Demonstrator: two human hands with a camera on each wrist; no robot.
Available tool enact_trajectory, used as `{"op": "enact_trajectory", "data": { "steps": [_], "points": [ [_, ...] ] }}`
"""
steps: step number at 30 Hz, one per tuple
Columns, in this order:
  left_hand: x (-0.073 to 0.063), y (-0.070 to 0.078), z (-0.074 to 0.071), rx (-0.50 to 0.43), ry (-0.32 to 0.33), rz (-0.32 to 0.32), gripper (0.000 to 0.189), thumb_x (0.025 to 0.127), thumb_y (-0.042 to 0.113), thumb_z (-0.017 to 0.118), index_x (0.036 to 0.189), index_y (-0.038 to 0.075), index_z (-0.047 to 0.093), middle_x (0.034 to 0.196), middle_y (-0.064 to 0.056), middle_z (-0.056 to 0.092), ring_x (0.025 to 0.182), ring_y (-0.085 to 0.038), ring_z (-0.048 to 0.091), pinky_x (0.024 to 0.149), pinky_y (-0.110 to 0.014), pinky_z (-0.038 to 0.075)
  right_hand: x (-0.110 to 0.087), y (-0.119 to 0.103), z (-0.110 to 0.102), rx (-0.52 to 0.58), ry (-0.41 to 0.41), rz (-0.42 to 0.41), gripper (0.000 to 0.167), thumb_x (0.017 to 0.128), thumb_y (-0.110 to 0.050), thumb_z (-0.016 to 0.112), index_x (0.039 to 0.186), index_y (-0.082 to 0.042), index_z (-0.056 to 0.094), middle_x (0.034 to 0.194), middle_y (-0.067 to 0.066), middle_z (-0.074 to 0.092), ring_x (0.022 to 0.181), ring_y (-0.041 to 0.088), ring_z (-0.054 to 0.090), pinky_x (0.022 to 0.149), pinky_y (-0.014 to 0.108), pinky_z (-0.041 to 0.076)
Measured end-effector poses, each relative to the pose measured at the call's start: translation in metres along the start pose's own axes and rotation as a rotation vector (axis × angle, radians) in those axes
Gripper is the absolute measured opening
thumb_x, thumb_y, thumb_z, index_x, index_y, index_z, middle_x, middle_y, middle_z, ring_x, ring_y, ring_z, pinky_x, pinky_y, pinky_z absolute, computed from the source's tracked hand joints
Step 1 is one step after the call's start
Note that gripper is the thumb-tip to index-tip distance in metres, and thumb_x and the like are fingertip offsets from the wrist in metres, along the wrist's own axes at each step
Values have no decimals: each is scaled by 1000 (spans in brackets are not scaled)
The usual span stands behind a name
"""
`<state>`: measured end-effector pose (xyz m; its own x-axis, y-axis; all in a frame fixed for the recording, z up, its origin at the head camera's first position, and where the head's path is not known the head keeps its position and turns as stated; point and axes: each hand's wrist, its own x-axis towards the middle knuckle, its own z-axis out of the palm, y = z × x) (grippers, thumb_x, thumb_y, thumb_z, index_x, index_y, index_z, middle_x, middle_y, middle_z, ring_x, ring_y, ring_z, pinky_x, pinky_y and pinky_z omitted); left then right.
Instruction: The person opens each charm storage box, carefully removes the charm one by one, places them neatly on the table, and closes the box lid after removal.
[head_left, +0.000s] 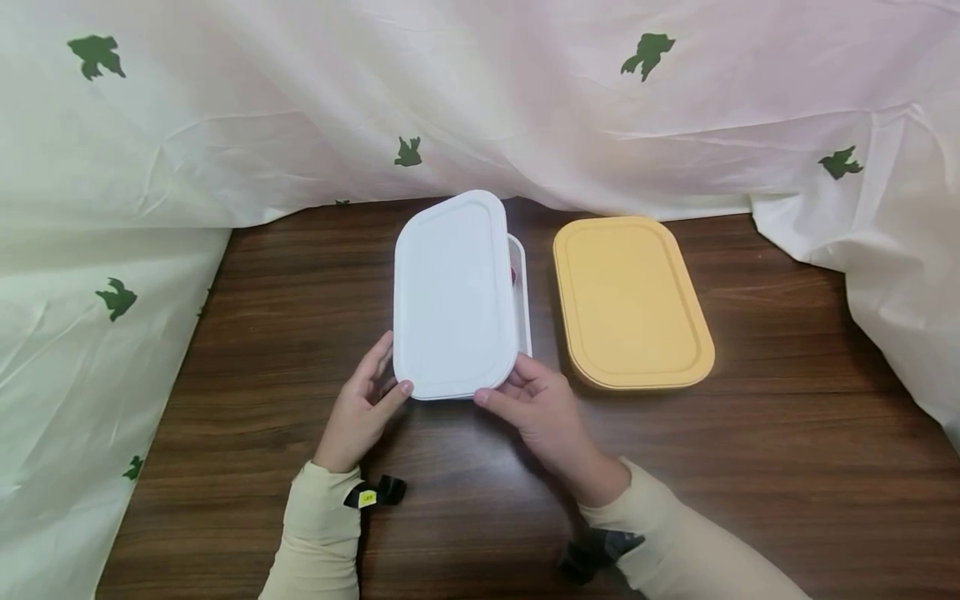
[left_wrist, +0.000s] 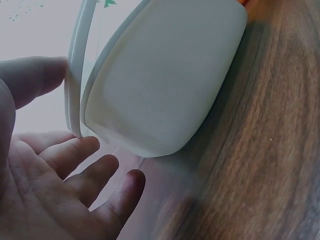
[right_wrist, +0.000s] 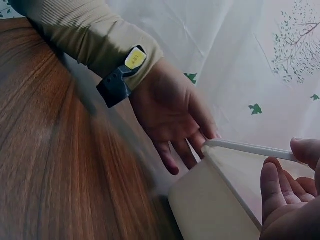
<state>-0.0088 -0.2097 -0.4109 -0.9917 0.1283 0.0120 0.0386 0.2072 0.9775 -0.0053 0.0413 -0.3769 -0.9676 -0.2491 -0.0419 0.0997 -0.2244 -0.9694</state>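
A white lid (head_left: 453, 300) sits tilted and shifted to the left over a white box (left_wrist: 165, 75), leaving the box's right rim uncovered. Through that gap a sliver of something red (head_left: 513, 276) shows; the lid hides the rest of the inside. My left hand (head_left: 358, 419) pinches the lid's near left corner, thumb on its upper face and other fingers spread beside the box. At the near right corner my right hand (head_left: 542, 414) holds the lid, its thumb on the edge and its fingers beneath. In the right wrist view a gap parts the lid from the box rim.
To the right stands a yellow box (head_left: 633, 304) with its lid on. Both boxes rest on a dark wood table (head_left: 795, 433). A white curtain (head_left: 480, 100) with green birds hangs along the back and both sides. Each sleeve carries a black wrist camera.
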Motion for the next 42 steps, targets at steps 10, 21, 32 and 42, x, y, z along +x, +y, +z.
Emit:
{"op": "enact_trajectory", "data": {
  "steps": [10, 21, 32, 42],
  "points": [
    [0, -1, -1, -30, 17, 26, 70, 98, 9, 64, 158, 12, 29, 161, -3, 34, 147, -20, 32, 114, -57, 34, 7, 16, 17, -17, 12, -110, 42, 82, 11, 75, 122, 9, 63, 120, 22, 66, 109, 26, 68, 92, 37, 57],
    [-2, 0, -2, -28, 13, 45, 70, 99, 7, 63, 159, 13, 28, 161, -4, 34, 147, -21, 33, 114, -58, 34, 3, 16, 26, -72, 14, -261, 38, 85, 8, 73, 122, 8, 64, 122, 21, 66, 111, 25, 67, 91, 37, 57],
    [-2, 2, -4, -25, 25, 86, 71, 96, 4, 67, 157, 16, 33, 159, -1, 38, 144, -18, 38, 108, -33, 46, 3, 15, 33, -203, -14, -416, 38, 85, 9, 74, 122, 8, 65, 115, 19, 67, 96, 20, 69, 77, 33, 62],
    [-5, 3, -4, 17, 116, 146, 55, 96, 1, 66, 147, 12, 51, 158, 1, 40, 143, -18, 39, 115, -42, 36, 8, 15, 39, -385, -23, -566, 24, 86, 3, 76, 109, 3, 70, 96, 12, 68, 80, 13, 65, 63, 26, 61]
  ]
}}
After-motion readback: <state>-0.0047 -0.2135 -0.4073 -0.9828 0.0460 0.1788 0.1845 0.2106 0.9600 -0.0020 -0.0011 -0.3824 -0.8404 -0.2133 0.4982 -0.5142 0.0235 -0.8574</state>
